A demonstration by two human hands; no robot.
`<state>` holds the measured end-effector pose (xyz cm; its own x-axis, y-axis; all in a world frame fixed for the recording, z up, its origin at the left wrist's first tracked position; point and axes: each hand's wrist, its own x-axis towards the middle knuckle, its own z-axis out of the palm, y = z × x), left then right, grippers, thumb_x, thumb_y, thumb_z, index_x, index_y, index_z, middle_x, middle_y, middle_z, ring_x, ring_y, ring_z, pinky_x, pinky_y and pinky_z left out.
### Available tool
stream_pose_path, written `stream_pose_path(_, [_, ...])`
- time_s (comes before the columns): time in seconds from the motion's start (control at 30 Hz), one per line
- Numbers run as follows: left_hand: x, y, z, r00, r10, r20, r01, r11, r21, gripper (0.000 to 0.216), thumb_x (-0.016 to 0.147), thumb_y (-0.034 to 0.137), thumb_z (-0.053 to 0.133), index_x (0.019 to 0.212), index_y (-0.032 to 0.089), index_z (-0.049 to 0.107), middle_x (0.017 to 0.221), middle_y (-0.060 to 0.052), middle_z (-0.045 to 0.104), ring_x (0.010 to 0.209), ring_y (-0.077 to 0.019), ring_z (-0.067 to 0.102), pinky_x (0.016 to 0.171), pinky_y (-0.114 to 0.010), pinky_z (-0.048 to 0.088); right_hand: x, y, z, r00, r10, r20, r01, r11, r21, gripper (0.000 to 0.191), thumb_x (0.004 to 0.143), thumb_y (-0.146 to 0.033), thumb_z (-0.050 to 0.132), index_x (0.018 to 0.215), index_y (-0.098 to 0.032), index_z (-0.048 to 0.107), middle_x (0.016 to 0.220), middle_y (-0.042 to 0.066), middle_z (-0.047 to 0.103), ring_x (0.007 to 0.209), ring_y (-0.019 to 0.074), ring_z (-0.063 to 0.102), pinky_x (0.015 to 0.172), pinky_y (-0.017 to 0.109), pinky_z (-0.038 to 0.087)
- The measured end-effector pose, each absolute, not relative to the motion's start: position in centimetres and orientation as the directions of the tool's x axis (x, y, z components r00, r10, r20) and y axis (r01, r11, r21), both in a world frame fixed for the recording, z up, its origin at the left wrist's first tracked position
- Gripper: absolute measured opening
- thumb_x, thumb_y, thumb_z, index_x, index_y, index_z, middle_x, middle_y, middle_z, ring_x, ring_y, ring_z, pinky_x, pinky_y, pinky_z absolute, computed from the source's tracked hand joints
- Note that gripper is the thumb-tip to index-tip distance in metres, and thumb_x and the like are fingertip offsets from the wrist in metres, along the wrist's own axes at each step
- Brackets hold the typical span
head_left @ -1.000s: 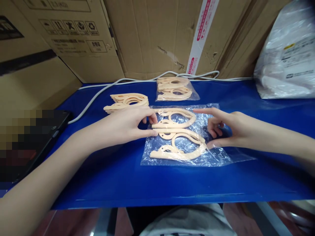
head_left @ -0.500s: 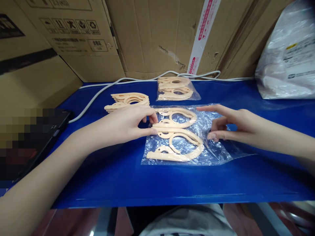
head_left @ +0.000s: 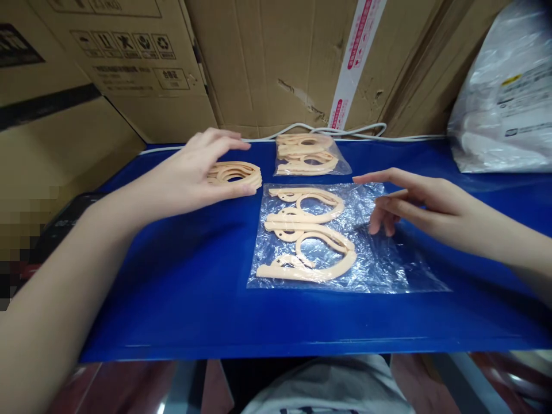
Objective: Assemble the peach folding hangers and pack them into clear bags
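Beige folding hangers (head_left: 328, 273) lie in two groups, one nearer me than the other, within a clear plastic bag (head_left: 388, 270) spread flat on the blue tabletop. My left hand (head_left: 194, 169) is over a loose stack of the same folding hangers (head_left: 238, 171) to the left, thumb and fingers apart. It covers the stack's left part, and I cannot tell whether it touches it. Above the bag's right side is my right hand (head_left: 414, 198), holding nothing, its index finger stretched out and the other fingers loosely bent.
A smaller filled bag of hangers (head_left: 310, 155) lies at the back. White cable (head_left: 377, 127) runs along the cardboard (head_left: 267, 69) behind. A dark device (head_left: 64, 221) sits at the left, partly behind my forearm. A big plastic-wrapped package (head_left: 504, 109) stands back right.
My left hand has let go of the bagged hangers and moved left and back to the loose stack. My right hand has lifted slightly off the bag, which now lies flatter on its right side.
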<state>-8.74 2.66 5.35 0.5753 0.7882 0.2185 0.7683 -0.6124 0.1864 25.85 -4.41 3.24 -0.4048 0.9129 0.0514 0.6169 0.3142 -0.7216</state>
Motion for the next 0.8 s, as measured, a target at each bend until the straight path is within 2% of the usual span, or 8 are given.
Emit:
stream_pose_path(0.1, [-10.5,4.2,4.6,0.519,0.840,0.160,0.823,-0.542,0.170,0.088,0.083,0.068,0.060,0.148,0.012,0.038,0.149,-0.021,0.042,0.130,-0.0356,0.045,0.107,-0.053,0.037,26.0,-4.5,3.2,-0.400,0.912,0.091,0.619,0.342,-0.708,0.041,0.098,-0.045,0.047,0.135,-0.027,0.050,0.075,-0.002,0.071,0.061,0.0132,0.061,0.060,0.028,0.052])
stream_pose_path(0.2, [-11.9,5.4,4.0,0.537,0.831,0.142,0.826,-0.552,0.110,0.085,0.083,0.070,0.058,0.144,0.012,0.045,0.137,-0.018,0.057,0.114,-0.0292,0.058,0.095,-0.045,0.049,26.2,-4.4,3.2,-0.380,0.916,0.125,0.632,0.356,-0.688,0.041,0.095,-0.046,0.053,0.133,-0.030,0.052,0.075,-0.003,0.071,0.063,0.0129,0.063,0.061,0.027,0.052])
stream_pose_path(0.3, [-12.5,5.8,3.8,0.566,0.812,0.144,0.810,-0.580,0.087,0.075,0.086,0.068,0.057,0.136,0.012,0.053,0.129,-0.014,0.064,0.107,-0.0236,0.062,0.087,-0.036,0.052,26.2,-4.4,3.3,-0.348,0.917,0.194,0.680,0.390,-0.621,0.042,0.093,-0.049,0.054,0.130,-0.029,0.055,0.073,-0.003,0.071,0.062,0.0137,0.064,0.061,0.028,0.052])
stream_pose_path(0.47, [-12.4,6.0,4.2,0.454,0.888,0.073,0.865,-0.459,0.203,0.072,0.080,0.066,0.065,0.136,0.021,0.054,0.134,-0.009,0.062,0.110,-0.0257,0.062,0.094,-0.044,0.050,25.9,-4.6,3.8,-0.286,0.915,0.285,0.785,0.394,-0.478,0.047,0.091,-0.054,0.053,0.126,-0.023,0.059,0.069,-0.001,0.069,0.059,0.0157,0.064,0.057,0.030,0.048])
stream_pose_path(0.6, [-11.4,5.3,4.7,0.446,0.871,0.207,0.847,-0.485,0.218,0.076,0.073,0.060,0.075,0.133,0.017,0.057,0.130,-0.011,0.063,0.109,-0.0281,0.061,0.094,-0.045,0.049,25.5,-4.9,4.0,-0.240,0.903,0.356,0.826,0.383,-0.414,0.044,0.090,-0.049,0.055,0.123,-0.020,0.062,0.066,-0.002,0.065,0.055,0.0127,0.058,0.054,0.028,0.043])
stream_pose_path(0.7, [-9.6,3.8,5.0,0.538,0.760,0.365,0.760,-0.625,0.180,0.072,0.076,0.058,0.073,0.132,0.017,0.056,0.126,-0.010,0.062,0.109,-0.0249,0.059,0.096,-0.039,0.048,25.3,-5.1,3.9,-0.238,0.879,0.414,0.820,0.410,-0.399,0.039,0.091,-0.047,0.056,0.119,-0.021,0.064,0.072,-0.002,0.063,0.059,0.0111,0.056,0.055,0.026,0.043])
stream_pose_path(0.8, [-7.1,1.7,4.7,0.646,0.605,0.465,0.595,-0.781,0.190,0.076,0.077,0.057,0.074,0.135,0.014,0.051,0.126,-0.011,0.060,0.112,-0.0239,0.059,0.099,-0.036,0.048,24.8,-5.4,3.6,-0.277,0.853,0.442,0.766,0.474,-0.434,0.036,0.091,-0.047,0.059,0.119,-0.023,0.063,0.081,-0.001,0.065,0.069,0.0120,0.061,0.062,0.025,0.049])
